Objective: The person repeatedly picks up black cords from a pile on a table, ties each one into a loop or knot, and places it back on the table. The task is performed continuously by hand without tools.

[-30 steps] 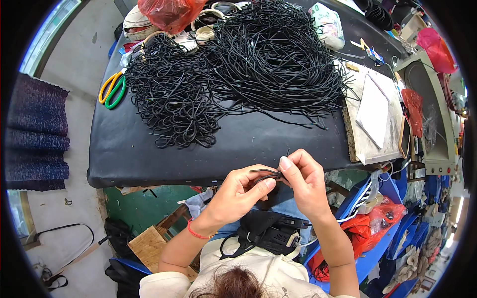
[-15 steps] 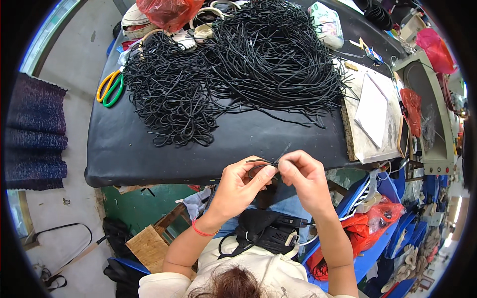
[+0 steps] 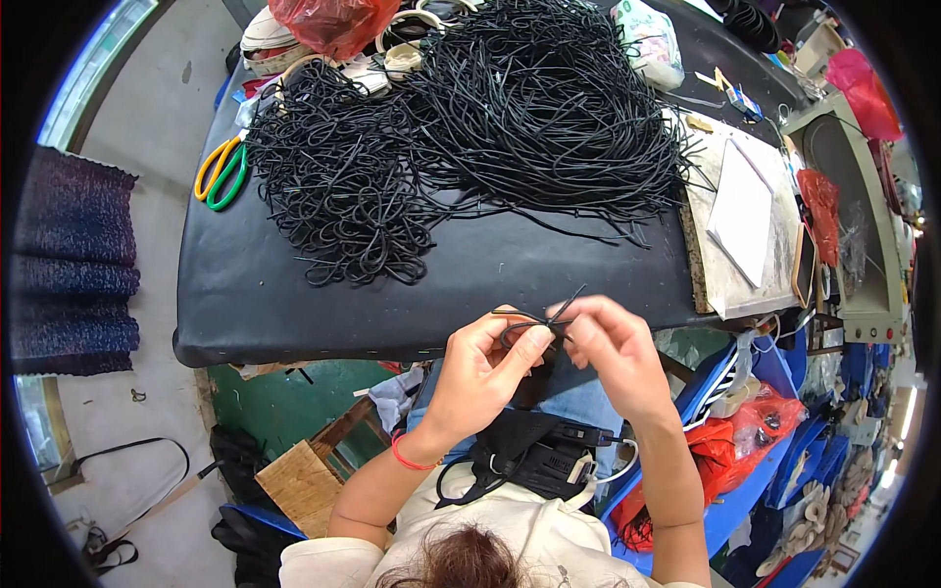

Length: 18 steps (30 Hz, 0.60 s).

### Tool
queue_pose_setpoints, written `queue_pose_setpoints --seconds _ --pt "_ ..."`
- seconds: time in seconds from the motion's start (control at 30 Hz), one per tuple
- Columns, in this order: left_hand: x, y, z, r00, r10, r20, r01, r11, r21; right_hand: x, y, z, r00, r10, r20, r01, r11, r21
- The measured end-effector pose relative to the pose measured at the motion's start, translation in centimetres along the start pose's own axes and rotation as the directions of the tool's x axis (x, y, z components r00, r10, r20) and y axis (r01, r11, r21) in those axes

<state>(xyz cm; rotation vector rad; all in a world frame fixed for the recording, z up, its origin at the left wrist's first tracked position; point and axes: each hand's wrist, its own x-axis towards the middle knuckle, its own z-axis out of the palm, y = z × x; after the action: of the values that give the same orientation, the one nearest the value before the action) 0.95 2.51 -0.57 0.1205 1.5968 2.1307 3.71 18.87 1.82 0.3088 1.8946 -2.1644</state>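
Note:
Above my lap, at the table's front edge, my left hand (image 3: 493,366) pinches a thin black cord (image 3: 524,321) between thumb and forefinger. The cord forms a small loop and crosses itself just beyond the thumb, with its short ends sticking out. My right hand (image 3: 619,349) has its bent fingers around the ends on the right of the crossing; the fingertips are slightly blurred. On the table beyond lie a tangled pile of short looped black cords (image 3: 343,186) and, to its right, a larger heap of long black cords (image 3: 549,118).
Scissors with yellow and green handles (image 3: 227,176) lie at the black table's (image 3: 470,279) left. A pale board (image 3: 701,250) with a white sheet (image 3: 742,216) is at the right. Red plastic bags (image 3: 338,22) stand at the back. Below right, a blue bin (image 3: 720,534) holds red bags.
My right hand has moved slightly right and its fingers have loosened. One cord end now stands out clearly above the crossing. My left hand keeps its pinch.

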Motion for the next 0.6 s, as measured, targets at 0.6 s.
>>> queue_pose_setpoints --seconds 0.6 --pt "0.1 -0.2 0.5 0.963 0.245 0.115 -0.27 0.906 0.326 1.9 1.1 2.1 0.683 -0.7 -0.208 0.4 0.597 -0.695"
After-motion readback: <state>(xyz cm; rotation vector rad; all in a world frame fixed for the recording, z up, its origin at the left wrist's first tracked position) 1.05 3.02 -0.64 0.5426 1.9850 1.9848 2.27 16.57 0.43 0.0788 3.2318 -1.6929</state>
